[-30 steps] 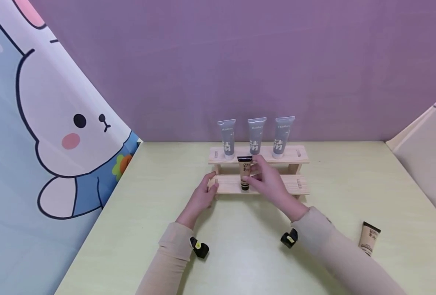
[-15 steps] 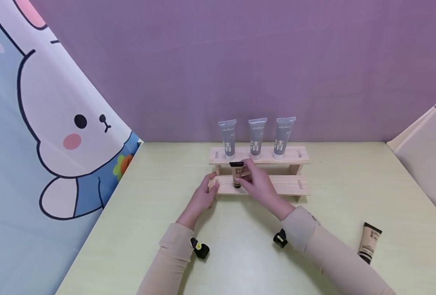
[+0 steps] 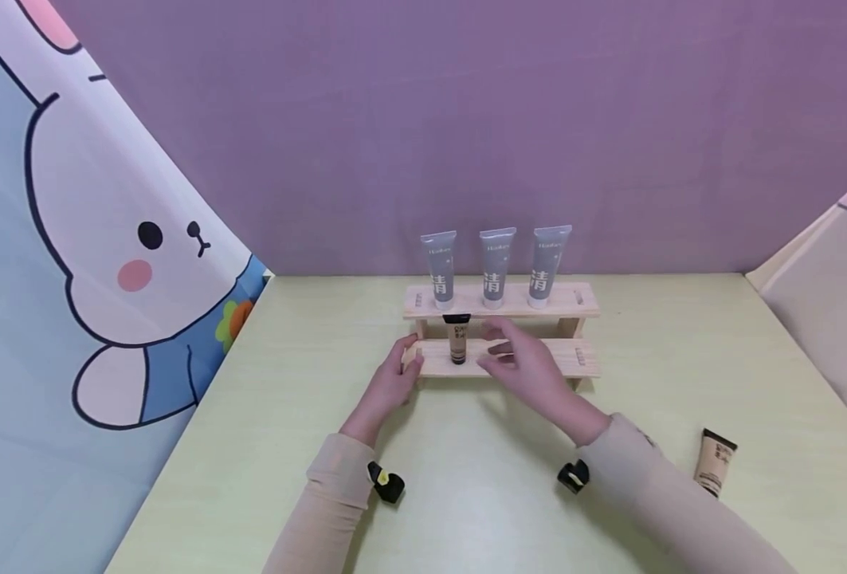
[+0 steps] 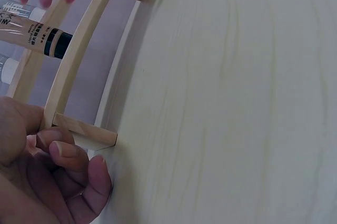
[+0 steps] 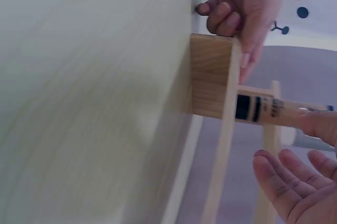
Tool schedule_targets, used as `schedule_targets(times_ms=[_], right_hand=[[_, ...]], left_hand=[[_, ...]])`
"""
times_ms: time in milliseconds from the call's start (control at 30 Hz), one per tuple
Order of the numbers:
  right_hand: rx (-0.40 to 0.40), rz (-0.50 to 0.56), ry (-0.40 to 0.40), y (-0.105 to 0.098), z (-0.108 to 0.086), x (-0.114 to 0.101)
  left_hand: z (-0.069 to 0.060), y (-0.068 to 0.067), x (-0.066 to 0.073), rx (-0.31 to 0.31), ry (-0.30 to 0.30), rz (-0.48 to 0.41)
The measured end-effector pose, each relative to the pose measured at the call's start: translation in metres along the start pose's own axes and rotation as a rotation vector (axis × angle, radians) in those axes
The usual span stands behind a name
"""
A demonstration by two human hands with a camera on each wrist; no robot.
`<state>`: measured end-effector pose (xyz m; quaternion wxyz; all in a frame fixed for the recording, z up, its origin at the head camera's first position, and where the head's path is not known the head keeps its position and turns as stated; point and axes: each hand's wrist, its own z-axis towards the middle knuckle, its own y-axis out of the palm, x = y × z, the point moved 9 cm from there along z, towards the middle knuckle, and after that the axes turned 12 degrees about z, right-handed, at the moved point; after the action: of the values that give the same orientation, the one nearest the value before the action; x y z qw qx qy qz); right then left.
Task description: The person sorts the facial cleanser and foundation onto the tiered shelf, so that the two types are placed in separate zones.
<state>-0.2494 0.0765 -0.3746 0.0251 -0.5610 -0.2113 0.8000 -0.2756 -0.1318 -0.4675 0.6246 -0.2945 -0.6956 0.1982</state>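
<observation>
A two-tier wooden rack (image 3: pixel 548 359) stands at the back of the table. On the left part of its lower shelf, a beige tube (image 3: pixel 457 341) stands upright on its black cap. My left hand (image 3: pixel 392 381) grips that shelf's left end; in the left wrist view its fingers (image 4: pixel 66 150) curl at the wood. Just right of the tube is my right hand (image 3: pixel 531 371), fingers spread and apart from it in the head view. Three grey tubes, left (image 3: pixel 441 269), middle (image 3: pixel 496 269) and right (image 3: pixel 548 267), stand on the upper shelf.
Another beige tube (image 3: pixel 715 462) lies on the table at the right, its lower end hidden by the right sleeve (image 3: pixel 667 494). Behind the rack hangs a purple cloth (image 3: pixel 466 135); a rabbit-print cloth (image 3: pixel 107 279) borders the left side.
My right hand has moved left with the beige tube, set it down on the lower shelf, released it and drawn back right. The left hand stays on the rack.
</observation>
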Motion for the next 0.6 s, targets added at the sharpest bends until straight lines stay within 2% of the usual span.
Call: schedule_targets(times_ms=[333, 600], right_hand=[[0.028, -0.15, -0.014, -0.055, -0.056, -0.002], [0.043, -0.313, 0.085, -0.098, -0.099, 0.008]], left_hand=[[0.0, -0.001, -0.001, -0.001, -0.005, -0.002], [-0.001, 0.0, -0.001, -0.002, -0.011, -0.013]])
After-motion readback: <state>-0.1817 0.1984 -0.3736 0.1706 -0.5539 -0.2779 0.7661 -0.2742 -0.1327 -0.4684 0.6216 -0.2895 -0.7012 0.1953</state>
